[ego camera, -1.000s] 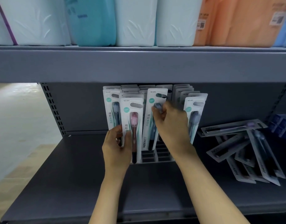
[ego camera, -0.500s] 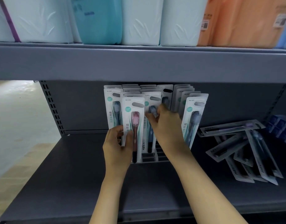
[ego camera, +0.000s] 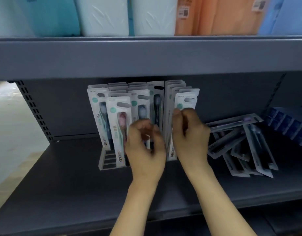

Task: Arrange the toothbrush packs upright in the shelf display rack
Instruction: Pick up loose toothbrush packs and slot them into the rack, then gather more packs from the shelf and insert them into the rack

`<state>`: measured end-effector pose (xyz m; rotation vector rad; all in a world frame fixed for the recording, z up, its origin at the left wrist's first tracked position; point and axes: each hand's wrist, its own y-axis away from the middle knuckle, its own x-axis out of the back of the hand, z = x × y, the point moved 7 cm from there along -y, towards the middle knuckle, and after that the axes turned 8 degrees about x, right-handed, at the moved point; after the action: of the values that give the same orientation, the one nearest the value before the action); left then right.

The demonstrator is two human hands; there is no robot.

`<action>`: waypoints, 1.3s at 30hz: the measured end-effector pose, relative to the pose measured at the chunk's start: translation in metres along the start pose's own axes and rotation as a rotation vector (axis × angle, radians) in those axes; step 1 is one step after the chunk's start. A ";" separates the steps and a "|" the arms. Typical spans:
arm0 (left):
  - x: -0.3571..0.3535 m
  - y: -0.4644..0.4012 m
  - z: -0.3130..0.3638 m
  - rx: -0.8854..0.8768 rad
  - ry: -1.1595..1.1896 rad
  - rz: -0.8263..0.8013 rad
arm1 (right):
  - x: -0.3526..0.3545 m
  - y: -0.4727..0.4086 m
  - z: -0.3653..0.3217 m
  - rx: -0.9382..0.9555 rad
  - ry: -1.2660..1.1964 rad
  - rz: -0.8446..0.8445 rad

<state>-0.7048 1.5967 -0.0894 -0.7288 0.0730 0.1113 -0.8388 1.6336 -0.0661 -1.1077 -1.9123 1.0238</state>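
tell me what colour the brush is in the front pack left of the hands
Pink, inside a white pack standing at the rack's front; the head view shows it, slightly blurred.

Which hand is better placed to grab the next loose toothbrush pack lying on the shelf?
Probably the right hand. It sits at the rack's right side, next to the loose packs lying flat on the shelf. The left hand is mid-rack and would have to cross over.
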 end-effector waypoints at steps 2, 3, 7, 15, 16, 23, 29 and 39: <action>-0.023 0.013 -0.001 0.022 0.011 -0.086 | 0.018 0.004 0.015 -0.033 -0.036 0.062; -0.034 0.020 -0.004 0.039 0.010 -0.131 | 0.026 0.007 0.025 -0.057 -0.031 0.078; -0.085 0.043 -0.021 0.125 -0.079 -0.363 | 0.051 0.017 0.070 -0.184 0.035 0.069; -0.179 0.075 -0.063 0.343 -0.353 -0.698 | 0.086 0.032 0.200 -0.580 0.435 -0.397; -0.189 0.079 -0.069 0.361 -0.409 -0.752 | 0.092 0.037 0.214 -0.653 0.494 -0.438; -0.238 0.111 -0.107 0.467 -0.601 -1.019 | 0.114 0.057 0.250 -1.038 0.638 -0.616; -0.254 0.122 -0.113 0.378 -0.739 -1.033 | 0.117 0.052 0.254 -0.927 0.681 -0.639; -0.273 0.129 -0.101 0.441 -0.698 -0.937 | 0.145 0.049 0.269 -1.000 0.473 -0.390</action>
<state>-0.9943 1.6042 -0.2211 -0.1980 -0.8814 -0.5363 -1.1064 1.7030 -0.2048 -1.2355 -2.1014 -0.4667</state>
